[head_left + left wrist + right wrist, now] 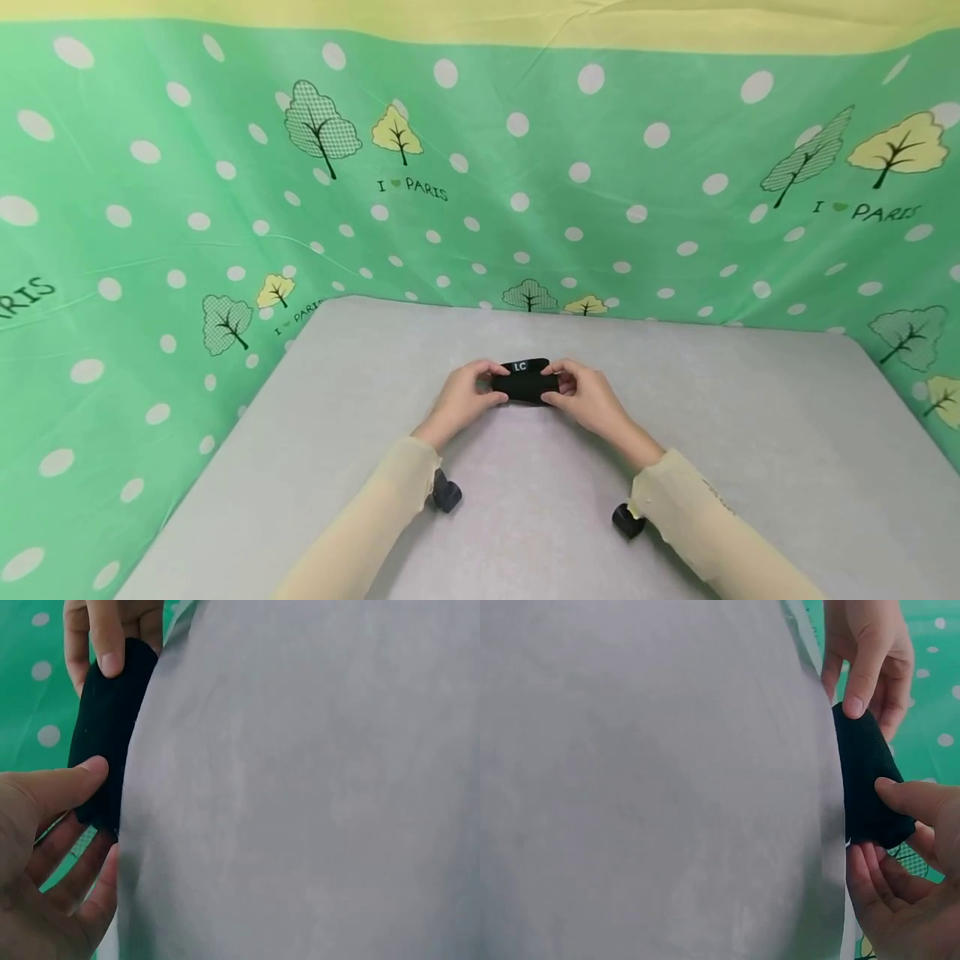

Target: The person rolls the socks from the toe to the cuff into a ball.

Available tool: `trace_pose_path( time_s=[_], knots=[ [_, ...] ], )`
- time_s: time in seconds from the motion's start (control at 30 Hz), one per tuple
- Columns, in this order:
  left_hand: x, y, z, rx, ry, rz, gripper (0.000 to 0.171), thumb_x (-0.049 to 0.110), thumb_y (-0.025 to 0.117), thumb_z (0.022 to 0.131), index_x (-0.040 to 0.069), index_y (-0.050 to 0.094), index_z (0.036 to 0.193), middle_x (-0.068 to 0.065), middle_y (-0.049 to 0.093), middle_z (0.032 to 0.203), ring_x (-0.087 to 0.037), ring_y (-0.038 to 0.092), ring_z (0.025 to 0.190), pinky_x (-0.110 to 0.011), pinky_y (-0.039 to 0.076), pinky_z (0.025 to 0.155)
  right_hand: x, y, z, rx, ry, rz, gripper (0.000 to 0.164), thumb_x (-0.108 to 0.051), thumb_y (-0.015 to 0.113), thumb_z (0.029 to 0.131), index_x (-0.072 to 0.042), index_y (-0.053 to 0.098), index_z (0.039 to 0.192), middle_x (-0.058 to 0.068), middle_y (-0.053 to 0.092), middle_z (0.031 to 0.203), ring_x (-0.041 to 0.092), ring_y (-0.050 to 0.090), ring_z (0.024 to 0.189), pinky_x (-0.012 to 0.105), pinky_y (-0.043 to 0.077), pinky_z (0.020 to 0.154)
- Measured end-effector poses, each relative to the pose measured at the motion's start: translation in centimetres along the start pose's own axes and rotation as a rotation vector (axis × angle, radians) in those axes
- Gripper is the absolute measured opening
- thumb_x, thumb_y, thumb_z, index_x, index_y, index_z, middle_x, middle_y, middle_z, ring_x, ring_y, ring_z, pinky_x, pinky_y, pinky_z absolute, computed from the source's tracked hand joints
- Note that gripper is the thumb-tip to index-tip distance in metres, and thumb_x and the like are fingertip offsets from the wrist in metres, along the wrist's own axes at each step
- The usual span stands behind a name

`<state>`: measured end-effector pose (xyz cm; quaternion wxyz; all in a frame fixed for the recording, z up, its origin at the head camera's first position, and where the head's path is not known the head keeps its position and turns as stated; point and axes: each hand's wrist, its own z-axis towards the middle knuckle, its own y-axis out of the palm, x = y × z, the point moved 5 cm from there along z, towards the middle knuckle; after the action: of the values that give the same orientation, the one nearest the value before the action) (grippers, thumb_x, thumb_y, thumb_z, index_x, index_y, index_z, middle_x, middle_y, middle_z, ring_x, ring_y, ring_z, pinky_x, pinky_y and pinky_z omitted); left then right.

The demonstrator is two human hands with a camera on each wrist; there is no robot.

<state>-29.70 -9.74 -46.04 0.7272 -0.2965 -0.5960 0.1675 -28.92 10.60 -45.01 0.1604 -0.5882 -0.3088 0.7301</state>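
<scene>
A black rolled or folded piece of fabric (527, 387) with white "LC" letters lies crosswise at the middle of the table, held between both hands. My left hand (462, 395) pinches its left end, thumb on the near side and fingers over the far edge. At the other end, my right hand (591, 402) grips it the same way. Seen from the left wrist, the fabric (112, 720) forms a smooth dark roll, with the left thumb pressed on its face. The right wrist view shows the right thumb on the fabric (866, 765) and fingers partly hidden behind it.
The pale grey table (360, 358) has rounded far corners. Behind it and along the sides hangs a green cloth (517, 167) with white dots, trees and "I PARIS" lettering. Black wrist devices (447, 492) sit by both cream sleeves (375, 517).
</scene>
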Motion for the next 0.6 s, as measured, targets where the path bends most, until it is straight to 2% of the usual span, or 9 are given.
trace_pose_path(
  time_s=[0.13, 0.27, 0.4, 0.6],
  knots=[
    [-0.6, 0.0, 0.3, 0.026, -0.028, -0.021, 0.029, 0.017, 0.082, 0.082, 0.016, 0.074, 0.110, -0.005, 0.074, 0.114, -0.021, 0.068, 0.099, -0.036, 0.054, 0.090, 0.0, -0.1, 0.2, 0.023, -0.047, -0.063, 0.033, -0.015, 0.079, 0.085, -0.006, 0.070, 0.116, 0.013, 0.068, 0.113, 0.024, 0.067, 0.094, 0.039, 0.056, 0.082],
    [-0.9, 0.0, 0.6, 0.035, -0.058, -0.018, 0.025, 0.021, 0.080, 0.084, 0.018, 0.075, 0.108, -0.003, 0.075, 0.112, -0.016, 0.069, 0.092, -0.032, 0.054, 0.084, 0.2, -0.3, 0.4, 0.043, -0.113, -0.163, 0.035, -0.018, 0.078, 0.086, -0.004, 0.072, 0.117, 0.013, 0.066, 0.120, 0.029, 0.066, 0.104, 0.043, 0.055, 0.085],
    [-0.7, 0.1, 0.9, 0.024, -0.079, -0.022, 0.021, 0.022, 0.078, 0.086, 0.017, 0.075, 0.106, -0.002, 0.075, 0.109, -0.016, 0.069, 0.088, -0.030, 0.054, 0.077, 0.3, -0.3, 0.6, 0.035, -0.138, -0.182, 0.037, -0.016, 0.077, 0.087, -0.004, 0.068, 0.122, 0.014, 0.067, 0.121, 0.028, 0.068, 0.102, 0.043, 0.056, 0.085],
    [-0.4, 0.0, 1.2, 0.016, -0.107, -0.012, 0.020, 0.023, 0.073, 0.091, 0.015, 0.073, 0.109, -0.003, 0.075, 0.102, -0.016, 0.069, 0.087, -0.025, 0.051, 0.071, -0.2, -0.4, 0.7, 0.018, -0.196, -0.251, 0.038, -0.019, 0.081, 0.084, -0.011, 0.065, 0.118, 0.012, 0.070, 0.120, 0.028, 0.068, 0.104, 0.044, 0.055, 0.089]
  ],
)
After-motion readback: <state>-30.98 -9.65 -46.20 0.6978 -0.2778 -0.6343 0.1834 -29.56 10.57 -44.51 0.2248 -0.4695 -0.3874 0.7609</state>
